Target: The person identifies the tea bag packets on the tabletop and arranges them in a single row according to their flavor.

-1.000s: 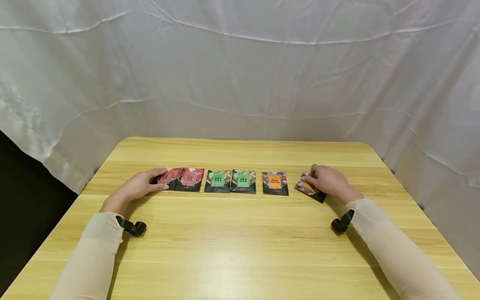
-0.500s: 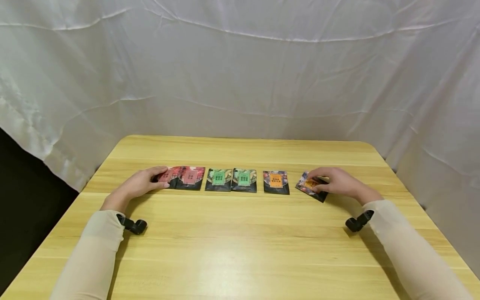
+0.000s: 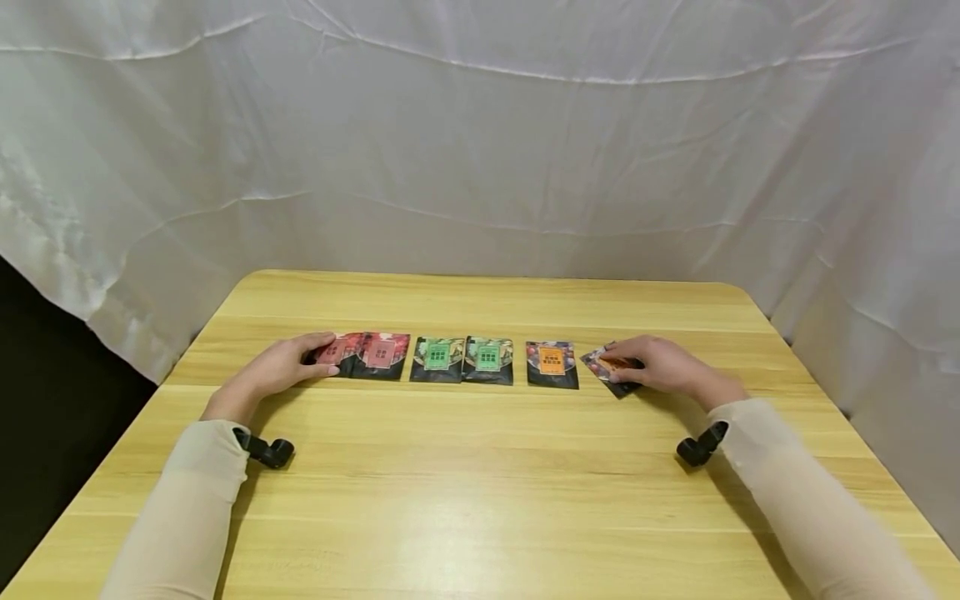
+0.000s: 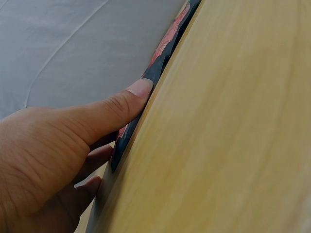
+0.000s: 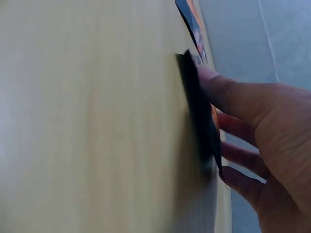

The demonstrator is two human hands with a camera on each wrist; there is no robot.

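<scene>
My left hand (image 3: 270,375) rests over the left end of the row, its thumb on the leftmost red sachet (image 3: 347,348); part of that sachet is hidden under the hand. A second red sachet (image 3: 381,357) overlaps it. At the row's right end, my right hand (image 3: 667,367) pinches an orange-labelled sachet (image 3: 618,388) by its right side. That sachet is turned at an angle, and in the right wrist view its black edge (image 5: 197,107) stands tilted up from the wood. Left of it, apart, a matching orange-labelled sachet (image 3: 552,365) lies flat.
Two green-labelled sachets (image 3: 437,360) lie side by side mid-row. All sit on a pale wooden table (image 3: 450,467) with rounded far corners. A white curtain (image 3: 480,150) hangs behind and around it. Each wrist wears a small black camera (image 3: 272,453).
My right hand has shifted its grip and drawn the angled orange-labelled sachet slightly left, towards the matching one. My left hand and the other sachets keep their places.
</scene>
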